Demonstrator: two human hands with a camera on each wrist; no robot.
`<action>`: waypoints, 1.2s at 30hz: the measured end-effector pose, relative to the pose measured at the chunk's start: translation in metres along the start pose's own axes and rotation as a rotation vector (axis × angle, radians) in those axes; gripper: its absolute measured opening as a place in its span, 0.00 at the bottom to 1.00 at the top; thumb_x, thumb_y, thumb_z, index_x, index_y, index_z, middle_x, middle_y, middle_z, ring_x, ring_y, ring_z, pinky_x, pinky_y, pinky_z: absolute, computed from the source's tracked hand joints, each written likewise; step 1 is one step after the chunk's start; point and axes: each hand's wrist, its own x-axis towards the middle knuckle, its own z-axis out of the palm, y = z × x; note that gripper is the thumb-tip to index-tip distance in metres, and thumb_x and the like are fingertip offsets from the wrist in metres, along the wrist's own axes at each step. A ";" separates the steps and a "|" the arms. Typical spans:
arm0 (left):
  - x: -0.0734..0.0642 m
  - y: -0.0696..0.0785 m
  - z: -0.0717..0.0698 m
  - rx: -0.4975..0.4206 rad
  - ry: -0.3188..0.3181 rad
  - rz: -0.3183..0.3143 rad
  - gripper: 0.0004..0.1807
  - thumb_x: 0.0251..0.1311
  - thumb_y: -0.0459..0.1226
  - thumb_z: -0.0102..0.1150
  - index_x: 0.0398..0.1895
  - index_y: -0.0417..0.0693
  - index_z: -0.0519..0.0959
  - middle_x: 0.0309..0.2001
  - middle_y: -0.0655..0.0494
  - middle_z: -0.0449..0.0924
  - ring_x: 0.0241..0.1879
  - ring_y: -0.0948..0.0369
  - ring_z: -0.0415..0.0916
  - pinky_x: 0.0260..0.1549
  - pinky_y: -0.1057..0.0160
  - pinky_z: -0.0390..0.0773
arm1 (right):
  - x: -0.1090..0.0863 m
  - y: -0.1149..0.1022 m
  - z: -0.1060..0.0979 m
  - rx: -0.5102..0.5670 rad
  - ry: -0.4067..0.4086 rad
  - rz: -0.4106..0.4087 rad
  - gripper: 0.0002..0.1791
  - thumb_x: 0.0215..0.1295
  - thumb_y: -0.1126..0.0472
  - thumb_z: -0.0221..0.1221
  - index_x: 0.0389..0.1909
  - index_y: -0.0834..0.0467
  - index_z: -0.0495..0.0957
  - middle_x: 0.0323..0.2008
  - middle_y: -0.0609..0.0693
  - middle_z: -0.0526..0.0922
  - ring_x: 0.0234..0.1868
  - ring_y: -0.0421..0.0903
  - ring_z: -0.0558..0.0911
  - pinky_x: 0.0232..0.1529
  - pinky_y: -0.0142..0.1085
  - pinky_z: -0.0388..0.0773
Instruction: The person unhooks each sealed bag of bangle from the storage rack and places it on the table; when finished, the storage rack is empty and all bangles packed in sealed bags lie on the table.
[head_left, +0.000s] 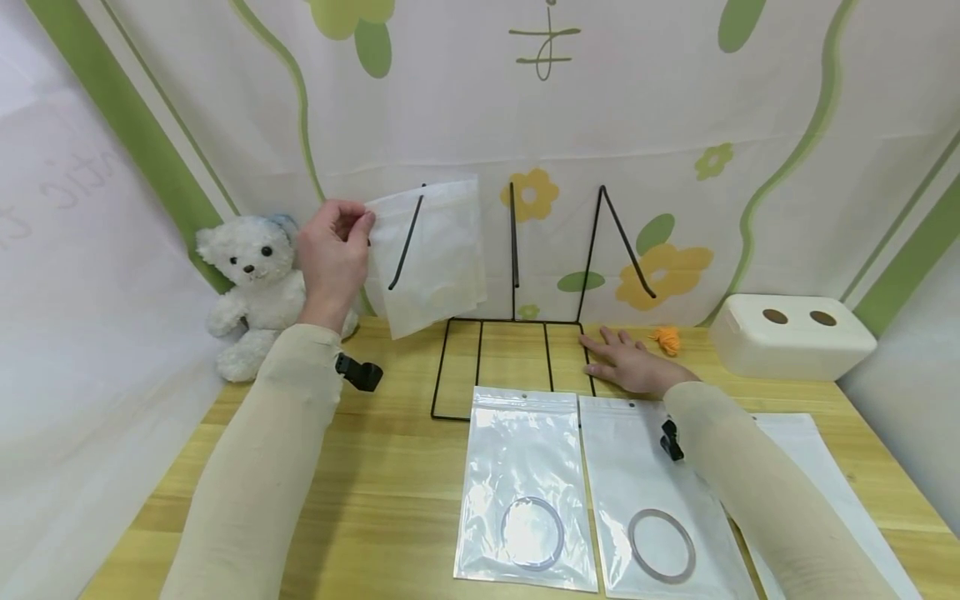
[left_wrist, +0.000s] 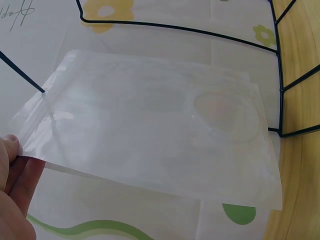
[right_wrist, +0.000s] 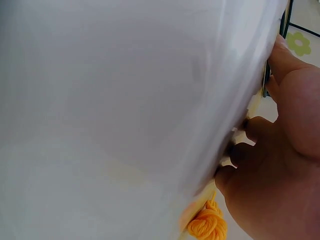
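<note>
My left hand (head_left: 335, 254) pinches the upper left corner of some translucent white zip bags (head_left: 442, 267), between thumb and fingers. These bags hang tilted on the left hook (head_left: 406, 250) of a black wire rack (head_left: 513, 242), whose tip shows in front of them. In the left wrist view, a faint ring outline shows through the bags (left_wrist: 140, 115). My right hand (head_left: 633, 364) rests on the table, fingers spread, fingertips at the right bar of the rack's base. Just in front of it lie two flat zip bags (head_left: 525, 458), each with a ring inside.
Another white bag (head_left: 802, 450) lies at the right, partly under my right forearm. An orange yarn bundle (head_left: 666, 339) sits behind the right hand. A white box (head_left: 787, 350) with two round holes stands back right. A white teddy bear (head_left: 255, 258) sits back left against the printed curtain.
</note>
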 end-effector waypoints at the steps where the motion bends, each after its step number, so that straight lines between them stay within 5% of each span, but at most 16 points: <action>1: 0.000 0.000 -0.001 0.001 -0.002 0.000 0.09 0.76 0.34 0.64 0.45 0.33 0.85 0.44 0.39 0.90 0.33 0.75 0.77 0.36 0.77 0.75 | 0.001 0.000 0.000 0.002 0.000 0.000 0.41 0.86 0.39 0.48 0.89 0.51 0.49 0.87 0.71 0.36 0.84 0.80 0.34 0.80 0.76 0.34; 11: -0.005 0.001 -0.011 -0.054 -0.027 -0.035 0.07 0.76 0.31 0.63 0.44 0.33 0.82 0.44 0.43 0.88 0.37 0.71 0.80 0.38 0.75 0.77 | 0.004 -0.001 0.001 -0.007 0.010 -0.025 0.40 0.87 0.41 0.48 0.89 0.52 0.48 0.86 0.72 0.37 0.84 0.80 0.35 0.79 0.77 0.34; 31: -0.023 0.007 -0.037 -0.132 -0.110 0.019 0.03 0.75 0.25 0.59 0.41 0.29 0.78 0.40 0.61 0.82 0.38 0.68 0.81 0.37 0.74 0.78 | 0.005 -0.002 0.003 0.004 0.010 -0.029 0.40 0.87 0.41 0.48 0.89 0.53 0.48 0.86 0.72 0.36 0.84 0.80 0.34 0.79 0.77 0.33; 36: -0.029 0.010 -0.046 -0.106 -0.141 0.042 0.05 0.76 0.26 0.58 0.39 0.31 0.77 0.40 0.58 0.83 0.35 0.67 0.79 0.31 0.74 0.76 | 0.005 -0.001 0.003 0.007 0.009 -0.025 0.40 0.87 0.42 0.48 0.89 0.52 0.47 0.87 0.72 0.35 0.84 0.79 0.33 0.79 0.77 0.33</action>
